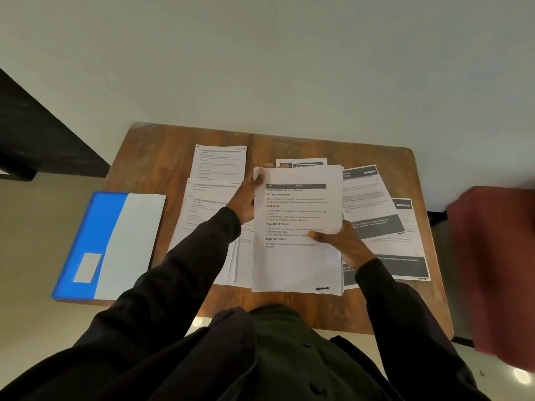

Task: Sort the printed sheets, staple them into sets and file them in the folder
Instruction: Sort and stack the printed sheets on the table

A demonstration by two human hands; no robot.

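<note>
Dark sleeves [188, 256] up front, left hand [246, 198] and right hand [346, 243] both have their fingers [318, 234] clamped on the stack of printed sheets [295, 264] over the tabletop [156, 160], loose sheets [373, 209] around it, blue folder [101, 235] off left.

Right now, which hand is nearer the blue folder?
Left. The left hand grips the left edge of the sheet stack, toward the blue folder; the right hand pinches its right edge, farther away.
</note>
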